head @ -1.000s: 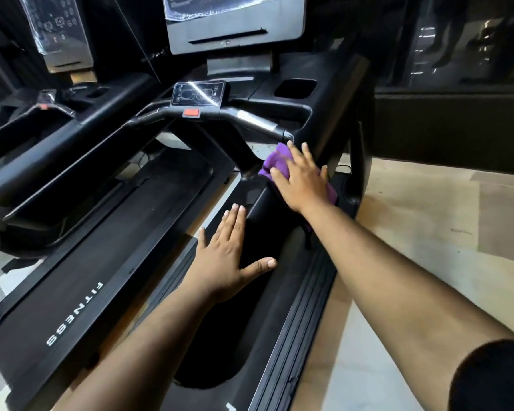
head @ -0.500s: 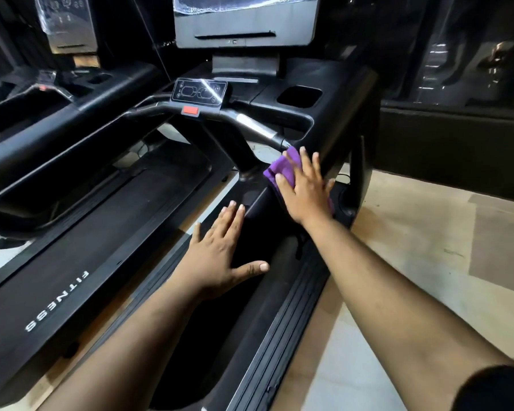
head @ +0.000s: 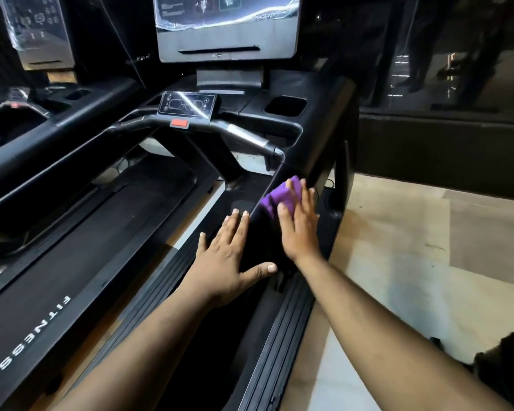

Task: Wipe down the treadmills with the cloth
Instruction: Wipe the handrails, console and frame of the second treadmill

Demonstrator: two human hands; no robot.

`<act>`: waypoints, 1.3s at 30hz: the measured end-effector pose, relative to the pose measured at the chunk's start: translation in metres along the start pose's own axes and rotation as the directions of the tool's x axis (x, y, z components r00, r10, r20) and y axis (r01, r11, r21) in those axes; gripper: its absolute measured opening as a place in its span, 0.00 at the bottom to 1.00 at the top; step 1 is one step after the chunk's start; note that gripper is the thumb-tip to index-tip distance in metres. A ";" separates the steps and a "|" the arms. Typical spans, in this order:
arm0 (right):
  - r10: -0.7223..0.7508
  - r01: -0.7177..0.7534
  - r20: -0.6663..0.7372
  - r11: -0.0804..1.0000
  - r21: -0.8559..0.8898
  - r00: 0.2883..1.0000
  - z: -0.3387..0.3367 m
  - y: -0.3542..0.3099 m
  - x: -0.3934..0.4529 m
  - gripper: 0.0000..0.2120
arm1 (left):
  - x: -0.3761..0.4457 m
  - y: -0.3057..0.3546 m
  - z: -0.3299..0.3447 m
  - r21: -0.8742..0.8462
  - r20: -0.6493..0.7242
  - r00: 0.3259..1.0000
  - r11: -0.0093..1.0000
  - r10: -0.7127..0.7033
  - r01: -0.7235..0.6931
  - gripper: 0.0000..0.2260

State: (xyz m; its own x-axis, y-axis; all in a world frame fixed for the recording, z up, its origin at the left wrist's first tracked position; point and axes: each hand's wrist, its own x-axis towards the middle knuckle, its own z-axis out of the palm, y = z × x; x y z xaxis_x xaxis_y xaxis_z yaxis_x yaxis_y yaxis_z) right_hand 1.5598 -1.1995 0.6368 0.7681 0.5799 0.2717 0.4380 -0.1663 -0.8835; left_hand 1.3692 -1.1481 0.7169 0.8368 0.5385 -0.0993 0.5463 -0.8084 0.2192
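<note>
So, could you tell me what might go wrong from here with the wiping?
The right hand presses the purple cloth flat-fingered on a sloped panel, so the cloth might slip out. Wiping higher could brush the red stop button. The left hand leaning on the treadmill may leave prints.

Purple cloth lying bunched against the black side arm of the nearest treadmill, another black treadmill standing just beside it

"FITNESS" in white on treadmill belt (console screen text too blurred).
</note>
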 end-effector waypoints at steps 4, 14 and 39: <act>0.127 -0.127 -0.013 0.992 0.004 0.992 0.011 -0.016 -0.019 0.33 | -0.004 0.000 0.001 -0.003 -0.004 1.000 1.000 -0.003 0.003 0.54; 0.245 -0.147 -0.179 0.889 0.434 0.953 0.016 0.033 0.030 0.37 | 0.034 0.016 -0.010 0.164 0.038 0.997 0.983 0.072 -0.077 0.50; -0.370 0.440 0.276 0.858 -0.265 0.887 -0.029 0.037 0.138 0.30 | 0.150 0.038 -0.013 0.029 0.000 0.996 0.996 -0.084 0.084 0.53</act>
State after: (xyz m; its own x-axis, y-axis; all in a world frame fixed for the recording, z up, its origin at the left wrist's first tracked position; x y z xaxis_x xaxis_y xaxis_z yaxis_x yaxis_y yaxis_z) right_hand 1.6954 -1.1489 0.6527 0.3904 0.7958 0.4629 0.8377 -0.0986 -0.5371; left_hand 1.5151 -1.0944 0.7225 0.7877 0.6048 -0.1171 0.6157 -0.7668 0.1815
